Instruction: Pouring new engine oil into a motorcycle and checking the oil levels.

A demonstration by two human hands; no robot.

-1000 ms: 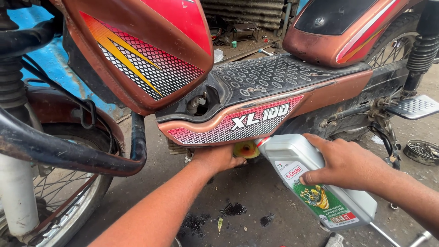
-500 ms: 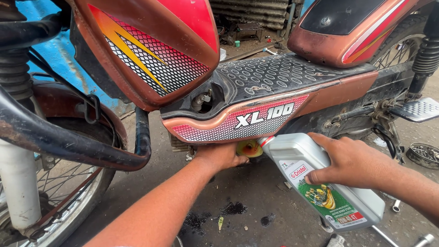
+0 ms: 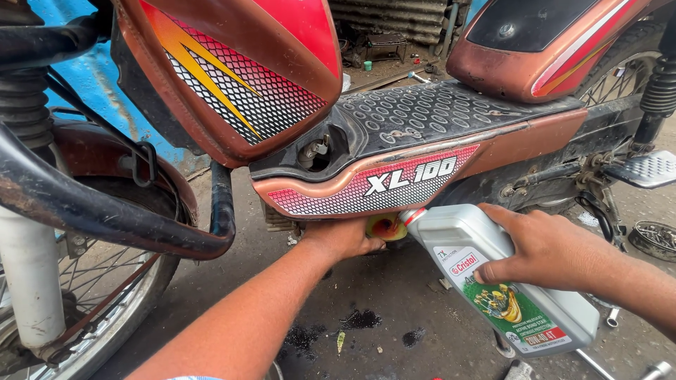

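Grey oil bottle (image 3: pixel 503 278), green-red label, tilted into yellow funnel (image 3: pixel 386 227); right hand (image 3: pixel 546 246) grip clamps bottle, left hand (image 3: pixel 341 238) grip clamps funnel.

Only real package here is the grey plastic oil bottle (image 3: pixel 507 281), down around 4 o'clock, tipped so its red-ringed neck points up toward 10 o'clock. It's got a long label (image 3: pixel 503 302) running down its side: white at the top with a red patch, green in the middle with a yellow picture, red band at the bottom end. The moped's side panel carries a red-and-white mesh-pattern decal (image 3: pixel 373 186), roughly dead centre.
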